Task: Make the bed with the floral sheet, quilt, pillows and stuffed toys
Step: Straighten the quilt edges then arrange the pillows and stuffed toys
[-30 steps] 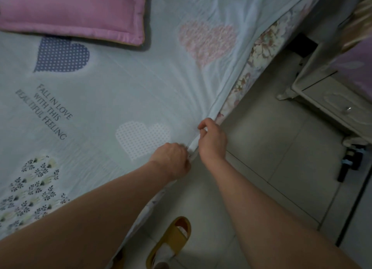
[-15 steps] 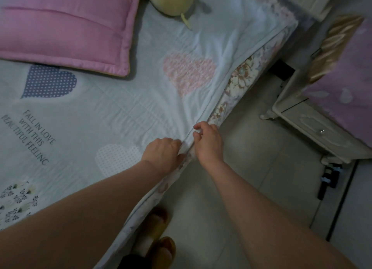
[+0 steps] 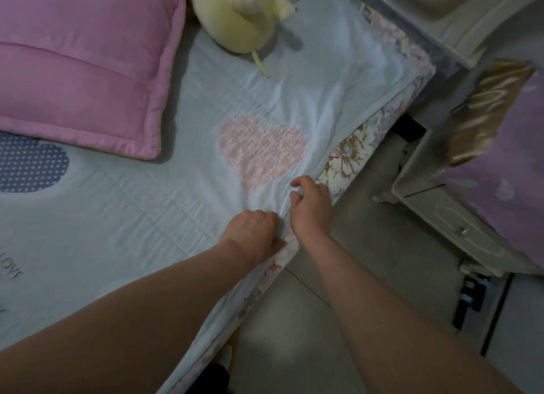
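right hand (image 3: 310,208) at "love" quilt (image 3: 147,217) edge

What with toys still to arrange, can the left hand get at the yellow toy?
Probably, once it lets go: the left hand grips the cover, and only bare cover lies between it and the yellow toy.
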Tool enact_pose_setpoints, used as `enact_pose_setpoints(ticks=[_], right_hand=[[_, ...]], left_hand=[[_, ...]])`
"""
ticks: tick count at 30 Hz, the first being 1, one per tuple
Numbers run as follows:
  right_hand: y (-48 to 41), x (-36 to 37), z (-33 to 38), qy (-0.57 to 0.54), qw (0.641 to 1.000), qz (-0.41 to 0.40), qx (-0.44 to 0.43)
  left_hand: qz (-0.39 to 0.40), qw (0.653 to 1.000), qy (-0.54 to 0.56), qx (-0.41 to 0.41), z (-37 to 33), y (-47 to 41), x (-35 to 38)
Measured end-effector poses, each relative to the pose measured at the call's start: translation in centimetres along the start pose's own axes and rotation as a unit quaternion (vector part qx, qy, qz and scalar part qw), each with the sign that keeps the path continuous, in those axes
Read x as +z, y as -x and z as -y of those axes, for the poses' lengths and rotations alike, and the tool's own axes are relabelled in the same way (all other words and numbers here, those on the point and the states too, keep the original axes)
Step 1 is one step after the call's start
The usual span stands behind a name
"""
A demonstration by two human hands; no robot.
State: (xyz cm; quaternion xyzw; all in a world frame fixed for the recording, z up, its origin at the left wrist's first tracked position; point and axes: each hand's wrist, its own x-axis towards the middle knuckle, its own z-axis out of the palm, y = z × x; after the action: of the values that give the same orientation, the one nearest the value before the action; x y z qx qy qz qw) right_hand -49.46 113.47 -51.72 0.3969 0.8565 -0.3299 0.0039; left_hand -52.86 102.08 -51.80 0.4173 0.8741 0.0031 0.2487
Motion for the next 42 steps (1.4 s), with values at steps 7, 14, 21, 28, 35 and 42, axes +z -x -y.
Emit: enact_pose_setpoints(ticks=[7,14,21,28,35,42], right_hand=[[-2.7,0.4,0.1,-0.018,1.0,-0.008,-0.014],[-3.3,0.5,0.5,-0.042,0.998,0.031,-0.027],[-3.8,-1.7,-2.8,0.025,0.999,-0.021,-0.008],[-4.6,-1.3,-6.4,0.022,0.997,-0.037,0.07],[-5.3,-3.2,-5.5,0.085,0.996,-0.028,-0.031],[-4.7,-4.7,-6.3,0.087,0.991,0.071,-0.067]], left_hand=[[0.048,0.999,-0.017,-0.001,-0.5,-1.2,-0.5],[0.067,0.998,-0.017,0.004,-0.9,-1.8,-1.2],[0.112,0.993,0.017,0.028,-3.8,-2.0,-0.9],[0.121,0.99,0.069,0.019,-4.8,-3.9,0.5],[0.085,0.996,0.023,0.015,-4.6,-4.9,0.1],[0.037,0.996,0.082,0.012,-4.7,-7.2,-1.5]])
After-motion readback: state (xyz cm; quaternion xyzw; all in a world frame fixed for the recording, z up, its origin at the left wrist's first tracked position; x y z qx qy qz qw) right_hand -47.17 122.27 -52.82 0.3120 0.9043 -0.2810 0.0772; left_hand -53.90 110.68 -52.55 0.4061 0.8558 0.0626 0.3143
